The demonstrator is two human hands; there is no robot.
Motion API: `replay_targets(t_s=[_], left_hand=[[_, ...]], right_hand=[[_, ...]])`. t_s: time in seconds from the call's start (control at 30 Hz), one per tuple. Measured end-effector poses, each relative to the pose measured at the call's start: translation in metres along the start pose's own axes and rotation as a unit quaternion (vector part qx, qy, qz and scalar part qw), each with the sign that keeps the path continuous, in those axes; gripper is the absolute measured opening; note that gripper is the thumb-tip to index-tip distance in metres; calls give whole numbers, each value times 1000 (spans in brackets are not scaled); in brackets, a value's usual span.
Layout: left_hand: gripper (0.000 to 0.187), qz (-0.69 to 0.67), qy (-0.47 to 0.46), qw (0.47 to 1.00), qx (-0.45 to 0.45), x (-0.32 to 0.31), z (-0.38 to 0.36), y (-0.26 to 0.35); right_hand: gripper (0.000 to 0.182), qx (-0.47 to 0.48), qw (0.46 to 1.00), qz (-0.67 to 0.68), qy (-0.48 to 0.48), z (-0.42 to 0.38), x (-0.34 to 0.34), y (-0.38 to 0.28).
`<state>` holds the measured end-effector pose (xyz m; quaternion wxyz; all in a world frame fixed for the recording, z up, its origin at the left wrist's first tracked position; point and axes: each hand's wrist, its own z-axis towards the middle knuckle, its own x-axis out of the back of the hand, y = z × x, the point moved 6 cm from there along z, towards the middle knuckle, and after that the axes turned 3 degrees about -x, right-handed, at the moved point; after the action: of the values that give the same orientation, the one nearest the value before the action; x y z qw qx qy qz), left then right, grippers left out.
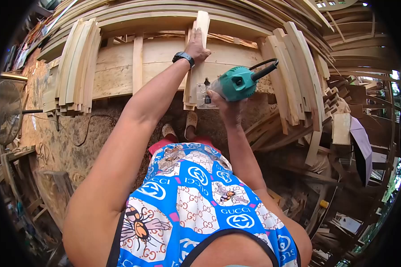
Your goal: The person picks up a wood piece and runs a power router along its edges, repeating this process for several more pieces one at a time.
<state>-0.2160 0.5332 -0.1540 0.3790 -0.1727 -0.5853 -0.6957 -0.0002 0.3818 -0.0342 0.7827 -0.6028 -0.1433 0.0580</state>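
Observation:
My left hand (197, 48), a dark watch on its wrist, grips a narrow wooden board (203, 26) near its far end. Its fingers run along the top and left side, with the thumb at the right edge. In my right hand (228, 107) is a green trim router (239, 83), held tilted by its lower body. The router's clear base (206, 94) is over the near end of the board, and a black cord leaves its top at the right. The board lies on a pale wooden workbench (116, 66), its near end sticking out past the front edge.
Stacks of wooden slats stand at the left (78, 66) and right (294, 75) of the bench. Long planks (156, 13) lie behind it. A fan (8, 111) stands far left. At the right are wood offcuts and a folded umbrella (362, 147); a cable (82, 133) runs across the floor.

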Motion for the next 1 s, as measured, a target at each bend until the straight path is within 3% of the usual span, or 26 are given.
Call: replay_targets(t_s=[0.23,0.33,0.4,0.93,1.0], left_hand=[[105,-38,35,998,33,10,0,-1],[100,-57,52,997,30,4,-3,-4],[95,-49,69,996,5,4,-4,-4],[93,-94,74,991,57,5,-9,-1],[93,-98,79,990,58,6,-11,1]], right_hand=[[55,19,1000,3,11,-5,-1,9],[55,26,998,-54,-9,-9,-4,20],[54,4,1000,9,-13,-11,-6,23],[57,3,1000,2,-24,-4,-20,19],[52,12,999,51,13,-2,-20,21]])
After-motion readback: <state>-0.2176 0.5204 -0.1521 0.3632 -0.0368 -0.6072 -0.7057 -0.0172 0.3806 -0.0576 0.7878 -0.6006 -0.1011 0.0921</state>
